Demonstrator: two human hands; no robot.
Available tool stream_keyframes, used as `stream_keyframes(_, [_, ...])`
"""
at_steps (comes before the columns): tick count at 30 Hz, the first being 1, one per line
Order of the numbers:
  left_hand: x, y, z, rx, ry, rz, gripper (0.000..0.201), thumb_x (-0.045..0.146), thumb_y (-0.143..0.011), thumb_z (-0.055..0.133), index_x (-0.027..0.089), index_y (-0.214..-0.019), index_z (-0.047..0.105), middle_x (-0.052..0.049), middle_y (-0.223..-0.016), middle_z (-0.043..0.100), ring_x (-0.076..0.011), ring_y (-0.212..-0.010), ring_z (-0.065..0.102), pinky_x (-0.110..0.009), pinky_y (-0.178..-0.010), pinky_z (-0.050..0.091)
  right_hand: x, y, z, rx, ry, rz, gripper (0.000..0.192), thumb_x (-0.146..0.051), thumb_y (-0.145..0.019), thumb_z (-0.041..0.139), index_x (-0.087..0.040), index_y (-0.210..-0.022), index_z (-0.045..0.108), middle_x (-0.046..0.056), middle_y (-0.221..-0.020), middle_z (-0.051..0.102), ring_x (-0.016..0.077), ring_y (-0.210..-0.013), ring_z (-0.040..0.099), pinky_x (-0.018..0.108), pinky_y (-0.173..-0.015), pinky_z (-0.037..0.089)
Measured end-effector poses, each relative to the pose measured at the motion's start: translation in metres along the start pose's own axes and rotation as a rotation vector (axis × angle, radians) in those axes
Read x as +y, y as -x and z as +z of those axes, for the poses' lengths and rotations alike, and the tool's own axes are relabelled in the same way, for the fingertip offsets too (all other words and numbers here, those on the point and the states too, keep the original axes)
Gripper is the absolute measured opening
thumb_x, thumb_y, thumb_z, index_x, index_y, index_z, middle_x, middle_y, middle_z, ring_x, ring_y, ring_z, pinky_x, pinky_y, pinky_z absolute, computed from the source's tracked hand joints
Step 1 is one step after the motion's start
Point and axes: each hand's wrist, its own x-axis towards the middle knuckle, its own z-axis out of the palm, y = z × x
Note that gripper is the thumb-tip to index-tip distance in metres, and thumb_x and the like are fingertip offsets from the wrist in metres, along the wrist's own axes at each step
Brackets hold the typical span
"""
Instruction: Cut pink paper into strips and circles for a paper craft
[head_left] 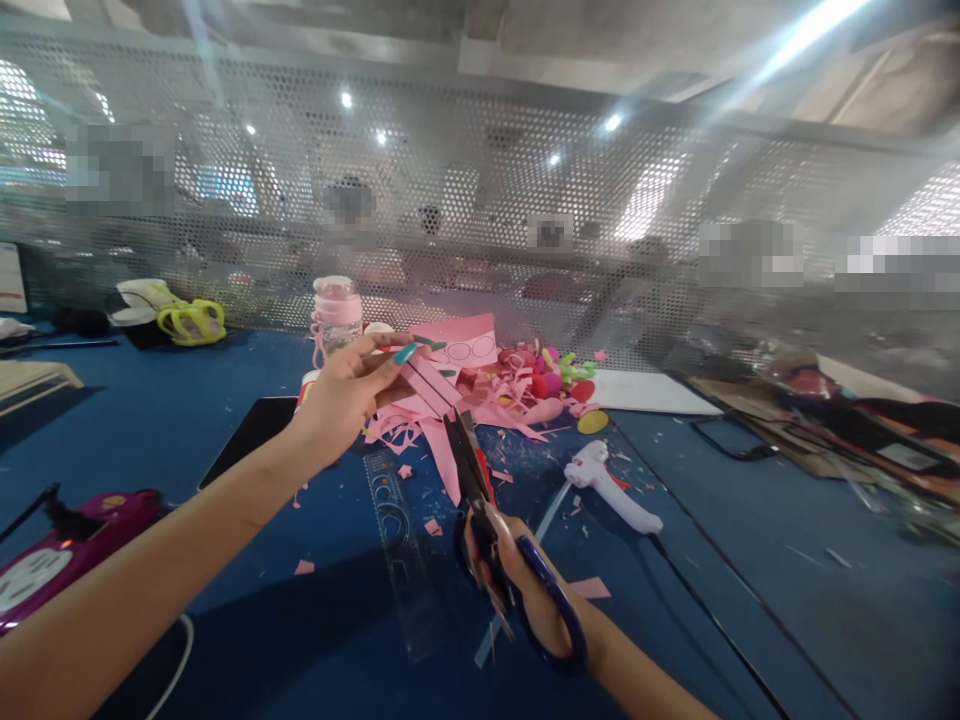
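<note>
My left hand (349,385) pinches a small strip of pink paper (431,388) with dark lines on it, between thumb and fingers with green nails. In my right hand (525,570) is a pair of scissors (469,465) with dark blue handles, my fingers through the loops. The blades point up at the lower end of the strip, touching or very near it; I cannot tell which. Behind lies a pile of pink paper scraps (514,395), with a pink sheet (472,345) bearing drawn ovals.
A white glue gun (611,490) with a black cord lies at right. A clear ruler (397,550) lies below my hands, near a dark tablet-like slab (247,435). A pink-capped bottle (337,315) stands behind. At left sits a purple device (82,550). A perforated metal screen (480,200) closes the back.
</note>
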Motion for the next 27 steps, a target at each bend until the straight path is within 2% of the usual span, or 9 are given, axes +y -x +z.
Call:
stream_keyframes(4, [0.0012, 0.0016, 0.0008, 0.038, -0.091, 0.054, 0.031, 0.025, -0.071, 0.070, 0.021, -0.098, 0.054, -0.002, -0.086, 0.069, -0.0158, -0.078, 0.066, -0.022, -0.060, 0.056, 0.0006, -0.0021, -0.0003, 0.034, -0.001, 0.003, 0.043, -0.062, -0.084, 0.034, -0.021, -0.087, 0.047, -0.005, -0.066, 0.041, 0.0055, -0.049, 0.033, 0.018, -0.046, 0.030])
stream_keyframes(7, [0.0017, 0.0032, 0.0012, 0.032, -0.161, 0.122, 0.025, 0.027, -0.071, 0.070, 0.023, -0.091, 0.054, -0.001, -0.082, 0.067, -0.0158, -0.073, 0.066, -0.024, -0.059, 0.057, -0.0002, -0.0043, 0.0002, 0.043, -0.007, -0.002, 0.047, -0.065, -0.081, 0.035, -0.020, -0.083, 0.046, -0.005, -0.064, 0.040, 0.0051, -0.048, 0.032, 0.017, -0.044, 0.029])
stream_keyframes(11, [0.0015, 0.0038, 0.0019, 0.044, -0.269, 0.148, 0.018, 0.025, -0.073, 0.066, 0.021, -0.090, 0.060, -0.003, -0.087, 0.065, -0.0139, -0.072, 0.065, -0.023, -0.061, 0.057, -0.0017, -0.0066, 0.0017, 0.062, -0.007, -0.036, 0.048, -0.066, -0.082, 0.033, -0.019, -0.082, 0.045, -0.006, -0.062, 0.039, 0.0048, -0.045, 0.031, 0.017, -0.041, 0.028])
stream_keyframes(16, [0.0018, 0.0036, 0.0037, 0.021, -0.273, 0.130, 0.019, 0.023, -0.071, 0.068, 0.018, -0.089, 0.064, -0.005, -0.092, 0.066, -0.0150, -0.079, 0.065, -0.022, -0.066, 0.057, -0.0025, -0.0077, 0.0020, 0.044, 0.013, -0.069, 0.048, -0.066, -0.081, 0.034, -0.019, -0.079, 0.045, -0.006, -0.060, 0.039, 0.0051, -0.043, 0.030, 0.018, -0.039, 0.027])
stream_keyframes(21, [0.0044, 0.0049, 0.0032, -0.015, -0.279, 0.136, 0.022, 0.023, -0.069, 0.070, 0.016, -0.090, 0.065, -0.005, -0.093, 0.067, -0.0157, -0.082, 0.065, -0.023, -0.068, 0.058, -0.0003, -0.0074, -0.0001, 0.072, 0.025, -0.045, 0.049, -0.067, -0.080, 0.035, -0.020, -0.081, 0.046, -0.006, -0.061, 0.040, 0.0047, -0.043, 0.031, 0.017, -0.040, 0.028])
stream_keyframes(27, [0.0044, 0.0060, 0.0021, -0.005, -0.303, 0.126, 0.035, 0.023, -0.062, 0.076, 0.018, -0.094, 0.062, -0.005, -0.103, 0.065, -0.0153, -0.073, 0.066, -0.026, -0.064, 0.058, 0.0005, -0.0059, 0.0006, 0.079, 0.019, -0.044, 0.044, -0.063, -0.082, 0.035, -0.020, -0.081, 0.046, -0.005, -0.065, 0.041, 0.0048, -0.045, 0.032, 0.018, -0.041, 0.029])
